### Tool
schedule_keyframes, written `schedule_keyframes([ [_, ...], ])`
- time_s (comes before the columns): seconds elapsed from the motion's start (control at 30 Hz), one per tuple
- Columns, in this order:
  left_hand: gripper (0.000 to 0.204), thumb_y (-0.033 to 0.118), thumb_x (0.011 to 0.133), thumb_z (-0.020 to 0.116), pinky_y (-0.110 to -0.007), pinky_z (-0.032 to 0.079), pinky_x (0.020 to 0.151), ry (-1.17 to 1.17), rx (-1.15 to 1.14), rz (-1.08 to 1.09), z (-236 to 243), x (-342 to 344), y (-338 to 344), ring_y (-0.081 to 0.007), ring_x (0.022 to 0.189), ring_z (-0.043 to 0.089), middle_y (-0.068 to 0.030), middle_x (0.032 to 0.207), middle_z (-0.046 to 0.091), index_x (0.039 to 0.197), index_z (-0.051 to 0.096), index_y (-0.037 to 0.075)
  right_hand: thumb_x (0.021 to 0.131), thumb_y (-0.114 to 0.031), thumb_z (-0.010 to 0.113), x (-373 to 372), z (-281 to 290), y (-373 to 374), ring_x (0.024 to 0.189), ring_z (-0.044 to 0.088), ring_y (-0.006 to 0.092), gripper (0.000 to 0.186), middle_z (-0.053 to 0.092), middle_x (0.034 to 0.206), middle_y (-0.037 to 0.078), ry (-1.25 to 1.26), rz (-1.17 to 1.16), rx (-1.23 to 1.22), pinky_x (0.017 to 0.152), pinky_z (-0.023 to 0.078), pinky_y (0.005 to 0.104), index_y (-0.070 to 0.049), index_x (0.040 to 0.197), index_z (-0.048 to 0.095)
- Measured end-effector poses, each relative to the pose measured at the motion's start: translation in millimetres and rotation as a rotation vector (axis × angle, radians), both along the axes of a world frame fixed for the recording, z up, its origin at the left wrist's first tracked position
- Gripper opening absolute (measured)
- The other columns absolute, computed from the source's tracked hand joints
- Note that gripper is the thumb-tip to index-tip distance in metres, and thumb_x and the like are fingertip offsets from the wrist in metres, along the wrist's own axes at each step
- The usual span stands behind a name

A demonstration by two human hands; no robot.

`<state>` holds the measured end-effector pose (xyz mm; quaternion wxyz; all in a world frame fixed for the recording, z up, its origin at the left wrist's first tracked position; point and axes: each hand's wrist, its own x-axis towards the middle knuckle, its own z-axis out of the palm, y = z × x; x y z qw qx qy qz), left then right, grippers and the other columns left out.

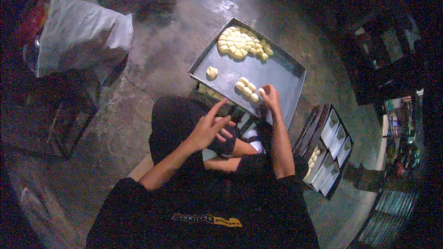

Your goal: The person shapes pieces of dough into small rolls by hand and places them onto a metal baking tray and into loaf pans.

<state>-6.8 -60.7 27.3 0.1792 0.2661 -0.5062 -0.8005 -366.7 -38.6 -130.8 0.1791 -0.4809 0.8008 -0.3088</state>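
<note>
Concrete floor (157, 32), beneath one metal tray (277, 71). One pale dough piece (262, 91): within tray, pinched between the right hand's (271, 97) fingers. Short dough rows (247, 91): just left of those fingers. Larger dough batch (235, 41): beyond, farther left. Left hand (210, 129): fingers apart, near tray.

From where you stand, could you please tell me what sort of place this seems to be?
Probably a small bakery workroom: portioned dough pieces are clustered in a large metal tray, and a set of rectangular loaf tins, one with dough in it, sits off to the right.
</note>
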Motion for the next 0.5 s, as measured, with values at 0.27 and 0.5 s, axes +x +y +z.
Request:
schedule_keyframes([
  [0.27, 0.057, 0.033, 0.099, 0.046, -0.030, 0.055, 0.071, 0.083, 0.118, 0.128, 2.8, 61.5, -9.6, -0.0228, 0.087, 0.067, -0.0193, 0.113, 0.063, 0.147, 0.022, 0.014, 0.075, -0.023, 0.073, 18.2, 5.6, -11.3, 0.083, 0.065, 0.0254, 0.027, 0.067, 0.090, 0.014, 0.186, 0.065, 0.019, 0.077, 0.050, 0.0373, -0.004, 0.093, 0.068],
  [0.5, 0.051, 0.032, 0.099, 0.046, -0.031, 0.054, 0.075, 0.033, 0.120, 0.193, 10.2, 57.1, -12.1, -0.0223, 0.089, 0.067, -0.0187, 0.110, 0.064, 0.143, 0.031, 0.011, 0.078, -0.007, 0.065, 80.3, 17.6, -106.5, 0.102, 0.057, 0.0307, 0.027, 0.061, 0.115, 0.015, 0.067, 0.355, 0.008, 0.086, 0.046, 0.0393, -0.007, 0.104, 0.068],
])
